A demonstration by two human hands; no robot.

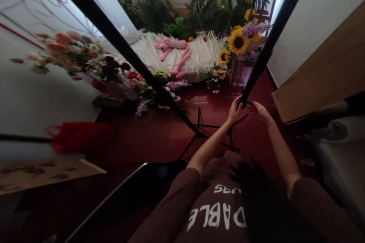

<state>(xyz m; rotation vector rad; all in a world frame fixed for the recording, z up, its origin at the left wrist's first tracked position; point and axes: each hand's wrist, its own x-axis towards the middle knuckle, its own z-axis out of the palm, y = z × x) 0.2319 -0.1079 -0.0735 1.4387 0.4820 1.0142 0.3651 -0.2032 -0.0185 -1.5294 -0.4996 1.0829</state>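
A black stand pole slants up toward the top right, with tripod legs low on the dark red floor. My left hand is closed around this pole near its lower joint. Just to the right, my right hand has its fingertips at a small dark knob that sticks out from the pole; its fingers look bent toward the knob. A second black pole crosses from the top left down to its own legs beside the first stand.
Behind lies a pink plush toy on white cloth. Sunflowers stand right, mixed flowers left. A red bag is at the left, a wooden board at the right, and a dark panel near my body.
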